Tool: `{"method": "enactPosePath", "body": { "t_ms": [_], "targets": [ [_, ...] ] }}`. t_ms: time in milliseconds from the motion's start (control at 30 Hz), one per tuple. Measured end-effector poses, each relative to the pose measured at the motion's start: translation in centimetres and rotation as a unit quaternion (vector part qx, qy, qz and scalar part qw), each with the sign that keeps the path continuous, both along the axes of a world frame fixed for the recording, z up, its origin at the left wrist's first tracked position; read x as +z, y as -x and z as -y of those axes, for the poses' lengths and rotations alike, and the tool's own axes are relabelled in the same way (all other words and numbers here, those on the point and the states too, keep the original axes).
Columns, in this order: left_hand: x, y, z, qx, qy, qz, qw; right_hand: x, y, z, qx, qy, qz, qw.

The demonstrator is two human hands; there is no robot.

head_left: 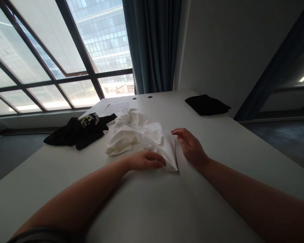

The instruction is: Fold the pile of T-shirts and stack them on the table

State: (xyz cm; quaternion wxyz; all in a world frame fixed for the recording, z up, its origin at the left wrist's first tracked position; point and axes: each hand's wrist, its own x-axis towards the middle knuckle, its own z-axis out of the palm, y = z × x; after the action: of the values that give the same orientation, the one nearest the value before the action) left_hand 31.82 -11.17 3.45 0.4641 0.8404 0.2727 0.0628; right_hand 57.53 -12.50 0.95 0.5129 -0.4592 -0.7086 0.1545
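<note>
A rumpled white garment lies on the white table in front of me, its near right corner drawn out to a point. My left hand rests at the near edge of this cloth. Its thumb and fingers come together on the fabric close to that corner. Just beyond the garment's right edge, my right hand is held with fingers stretched and slightly bent, nothing in it. How much cloth is under the left fingers is hidden.
A crumpled black garment with a printed design lies at the left edge of the table. At the far right sits a folded black cloth. Paper sheets lie at the back, near two round holes. Windows and a blue curtain stand behind.
</note>
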Motion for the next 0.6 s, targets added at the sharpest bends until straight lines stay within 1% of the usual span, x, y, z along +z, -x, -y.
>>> {"method": "enactPosePath", "body": {
  "t_ms": [67,100,167,233,267,333,367,400,433,500,533,567,600],
  "targets": [
    [0.6,-0.5,1.3,-0.046,0.004,-0.011,0.999,0.1,0.1,0.1,0.031,0.024,0.006,0.999],
    [0.7,-0.7,1.9,-0.053,-0.014,-0.015,0.998,0.0,0.2,0.0,0.050,0.041,0.020,0.998],
    [0.7,-1.3,3.0,-0.035,-0.075,-0.007,0.997,-0.2,0.2,-0.4,0.080,0.087,0.061,0.991],
    [0.3,-1.7,3.8,0.000,-0.129,0.034,0.991,-0.6,0.1,-0.9,0.080,0.126,0.104,0.983],
    [0.1,-1.8,4.0,0.014,-0.142,0.063,0.988,-0.9,0.1,-1.1,0.073,0.134,0.125,0.980],
    [-0.3,-1.7,3.7,0.044,-0.160,0.123,0.978,-1.2,-0.2,-1.6,0.068,0.124,0.170,0.975],
    [-0.5,-1.5,3.2,0.071,-0.183,0.145,0.970,-1.4,-0.3,-1.8,0.072,0.115,0.197,0.971],
    [-0.6,-1.0,2.4,0.106,-0.224,0.156,0.956,-1.6,-0.5,-2.0,0.076,0.108,0.223,0.966],
    [-0.7,-0.4,1.5,0.143,-0.281,0.157,0.936,-1.7,-0.7,-2.3,0.075,0.104,0.247,0.960],
    [-0.9,1.6,-0.9,0.195,-0.416,0.116,0.880,-1.9,-1.3,-2.9,0.060,0.110,0.289,0.949],
    [-1.1,2.8,-2.3,0.198,-0.470,0.084,0.856,-1.9,-1.7,-3.3,0.048,0.118,0.306,0.943],
    [-1.3,4.2,-3.6,0.175,-0.494,0.042,0.851,-1.9,-2.2,-3.8,0.034,0.128,0.321,0.938],
    [-1.5,5.6,-5.0,0.156,-0.499,0.001,0.852,-1.9,-2.8,-4.2,0.018,0.141,0.333,0.932]
  ]
}}
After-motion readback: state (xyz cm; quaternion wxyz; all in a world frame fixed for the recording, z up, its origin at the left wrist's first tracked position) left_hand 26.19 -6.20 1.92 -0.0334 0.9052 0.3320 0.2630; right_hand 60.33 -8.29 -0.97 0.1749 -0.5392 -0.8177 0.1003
